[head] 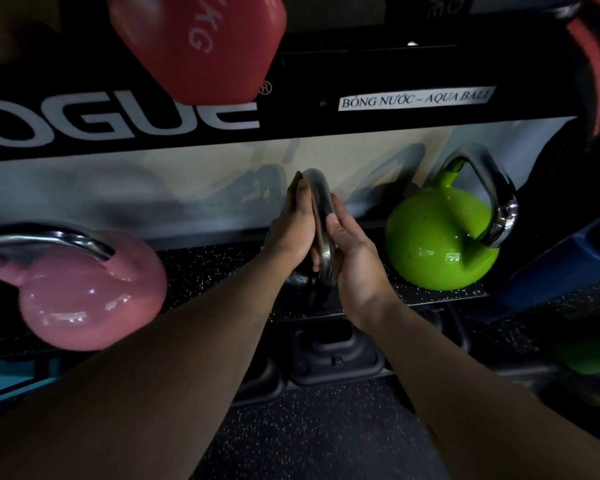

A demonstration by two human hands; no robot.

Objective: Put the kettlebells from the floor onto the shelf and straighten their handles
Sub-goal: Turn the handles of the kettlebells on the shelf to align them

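Both hands grip the steel handle [321, 202] of a dark kettlebell whose body [300, 282] is mostly hidden behind my wrists. My left hand [291, 226] wraps the handle from the left, and my right hand [352, 251] clasps it from the right. The bell rests on the speckled low shelf [215, 268]. A pink kettlebell [87, 296] sits on the shelf at the left, its chrome handle pointing left. A green kettlebell [437, 237] stands on the shelf at the right, its handle angled to the right.
A red kettlebell [201, 43] sits on the upper black shelf rail [291, 112] with white lettering and a paper label. A blue object [561, 265] leans at the right. The rack's black foot [336, 355] stands on speckled rubber floor below.
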